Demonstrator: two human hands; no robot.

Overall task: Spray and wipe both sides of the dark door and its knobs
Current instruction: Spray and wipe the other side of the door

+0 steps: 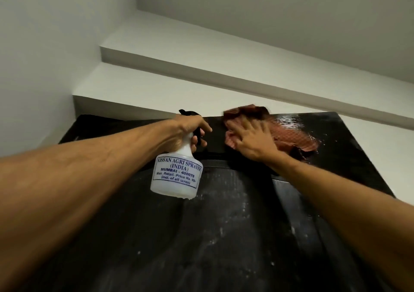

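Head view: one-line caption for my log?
Left hand grips a white spray bottle; right hand presses a reddish cloth high on the dark door.

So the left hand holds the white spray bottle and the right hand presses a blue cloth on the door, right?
Only the colour is wrong: in the head view the cloth under the right hand is reddish-brown, not blue. The rest holds.

Dim, even indoor light, glare on the wet door (289, 121), motion-blurred cloth (291, 139), wide-angle edge distortion

White wall (33, 56) at left, stepped white ledge (201, 74) overhead, pale ceiling (291, 11) beyond it
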